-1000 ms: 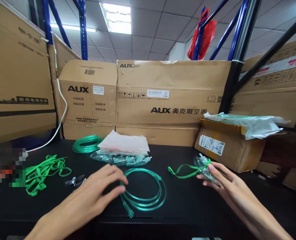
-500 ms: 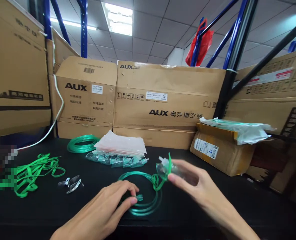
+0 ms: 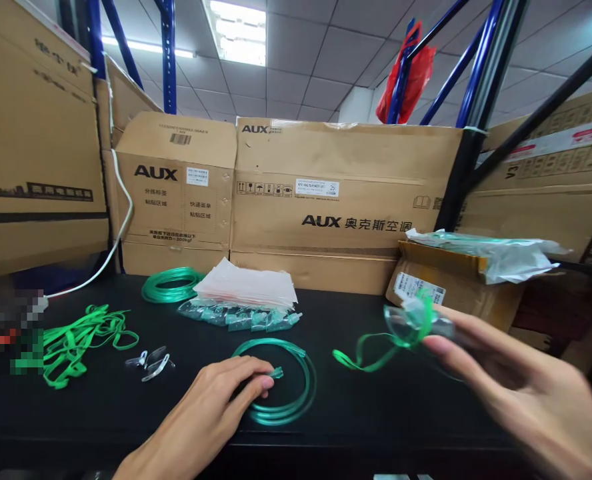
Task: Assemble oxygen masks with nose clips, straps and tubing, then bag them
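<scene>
My left hand rests on the black table, its thumb and fingers pinched on one end of a coiled green tube. At the right, raised above the table and blurred by motion, my right hand grips a clear plastic mask. A green strap trails from the mask down to the left.
Behind the coil lie a stack of clear bags, a row of small green connectors and a second tube coil. Loose green straps and metal clips sit at the left. An open carton stands right; large AUX boxes behind.
My right hand has swung the mask from above the coil out to the right and nearer the camera. The left hand keeps its pinch on the tube end.
</scene>
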The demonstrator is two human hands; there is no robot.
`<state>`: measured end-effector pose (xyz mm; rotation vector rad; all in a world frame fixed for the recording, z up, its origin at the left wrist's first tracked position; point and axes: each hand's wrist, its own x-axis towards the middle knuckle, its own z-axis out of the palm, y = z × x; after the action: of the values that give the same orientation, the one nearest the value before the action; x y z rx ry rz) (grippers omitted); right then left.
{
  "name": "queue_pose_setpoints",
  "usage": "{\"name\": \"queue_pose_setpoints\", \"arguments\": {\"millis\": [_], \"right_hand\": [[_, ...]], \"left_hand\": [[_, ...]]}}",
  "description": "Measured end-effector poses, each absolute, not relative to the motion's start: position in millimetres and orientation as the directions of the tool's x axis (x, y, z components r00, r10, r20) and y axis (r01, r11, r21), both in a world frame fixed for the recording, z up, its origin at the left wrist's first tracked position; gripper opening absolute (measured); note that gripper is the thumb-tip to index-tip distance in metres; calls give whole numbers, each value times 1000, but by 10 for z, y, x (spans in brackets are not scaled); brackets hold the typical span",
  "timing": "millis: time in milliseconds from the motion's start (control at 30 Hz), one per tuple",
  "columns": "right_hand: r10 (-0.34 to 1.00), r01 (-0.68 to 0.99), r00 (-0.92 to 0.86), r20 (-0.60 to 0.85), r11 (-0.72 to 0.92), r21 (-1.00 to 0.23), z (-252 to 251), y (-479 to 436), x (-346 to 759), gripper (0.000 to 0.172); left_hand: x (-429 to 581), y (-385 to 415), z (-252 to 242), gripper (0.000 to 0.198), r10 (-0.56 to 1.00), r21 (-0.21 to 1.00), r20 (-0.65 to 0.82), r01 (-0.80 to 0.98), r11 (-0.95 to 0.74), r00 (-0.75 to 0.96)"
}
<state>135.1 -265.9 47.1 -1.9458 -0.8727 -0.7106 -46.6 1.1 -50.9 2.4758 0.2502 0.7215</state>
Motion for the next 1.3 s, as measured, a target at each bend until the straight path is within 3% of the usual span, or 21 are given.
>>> {"name": "queue_pose_setpoints", "arguments": {"millis": [67, 233, 433, 600, 1133, 1300], "right_hand": [[257, 785, 594, 762, -390, -481, 511, -2727, 1304, 44], [595, 808, 558, 578, -227, -544, 406, -2457, 1258, 32], [680, 836, 466, 566, -129, -534, 186, -2134, 1338, 31], [803, 793, 391, 450, -46, -608, -3, -2046, 1229, 34], [867, 698, 396, 302, -70, -713, -112, -1986, 1151, 38], [849, 664, 415, 327, -37, -747, -163, -1956, 1143, 36]], "left_hand": [[-465, -2, -499, 30, 340, 558, 425, 53, -828, 839], [-468, -2, -504, 30, 354, 555, 420, 72, -829, 836], [-457, 26, -529, 28, 287, 503, 513, -12, -864, 809], [-447, 30, -575, 29, 253, 441, 589, -42, -896, 768], [-417, -43, -475, 24, 143, 475, 556, -172, -863, 819], [-410, -51, -453, 26, 101, 450, 594, -226, -864, 798]]}}
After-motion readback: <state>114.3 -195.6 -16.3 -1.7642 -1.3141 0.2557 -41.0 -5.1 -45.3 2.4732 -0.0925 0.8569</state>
